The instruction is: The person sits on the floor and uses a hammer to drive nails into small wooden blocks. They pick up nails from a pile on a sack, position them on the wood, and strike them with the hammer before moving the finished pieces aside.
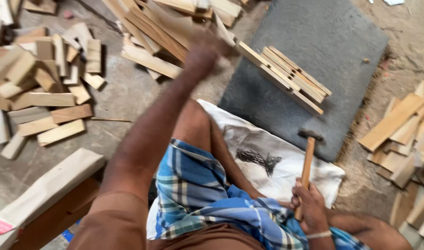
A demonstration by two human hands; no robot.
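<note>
My right hand grips the wooden handle of a hammer, whose dark head points up over the edge of a grey slab. A partly built frame of thin wooden slats lies on that slab. My left hand is stretched far forward and blurred, at the near end of a heap of long wooden strips. Whether it holds a strip cannot be made out. I sit on a white cloth in a blue checked wrap.
Short wooden blocks are scattered on the concrete floor at the left. More slats are piled at the right. A long paper-wrapped board lies near my left side.
</note>
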